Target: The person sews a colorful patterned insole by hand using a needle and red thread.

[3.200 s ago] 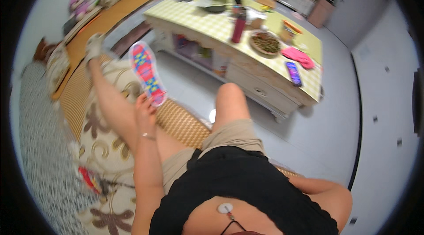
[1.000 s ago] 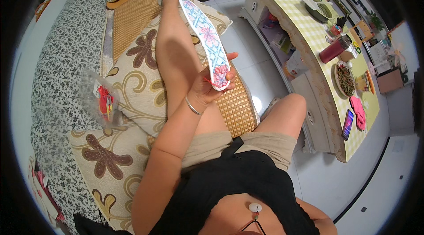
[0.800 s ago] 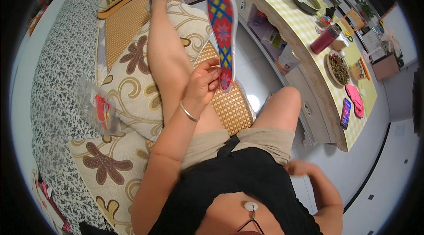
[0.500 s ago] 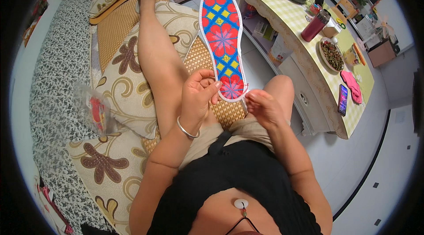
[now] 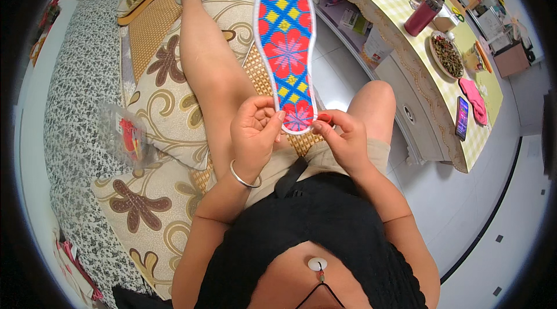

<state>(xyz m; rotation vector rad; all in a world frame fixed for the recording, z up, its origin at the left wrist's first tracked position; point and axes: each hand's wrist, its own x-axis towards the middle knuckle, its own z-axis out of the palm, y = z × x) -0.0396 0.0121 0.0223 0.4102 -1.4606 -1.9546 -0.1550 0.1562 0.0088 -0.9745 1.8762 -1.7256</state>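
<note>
An embroidered insole (image 5: 285, 48) stands out in front of me over my lap, with red flowers, blue bands, yellow diamonds and a white rim. My left hand (image 5: 253, 130) is closed on the left edge of its narrower near end, thumb on the patterned face; a silver bangle circles that wrist. My right hand (image 5: 346, 142) pinches at the right edge of the same end. A bit of red thread (image 5: 326, 118) shows at its fingertips. Whether a needle is there I cannot make out.
On my left, a clear plastic bag (image 5: 129, 136) with red and yellow contents lies on patterned cushions (image 5: 138, 204). To the right, a checked-cloth table (image 5: 400, 10) carries a maroon flask (image 5: 423, 14), a plate of dark food (image 5: 447, 55), a pink cloth (image 5: 473, 102) and a phone (image 5: 462, 118).
My right hand has turned and its fingers have closed in at the insole's near right edge. The insole's far end has shifted up and slightly left in view. My left hand keeps its hold.
</note>
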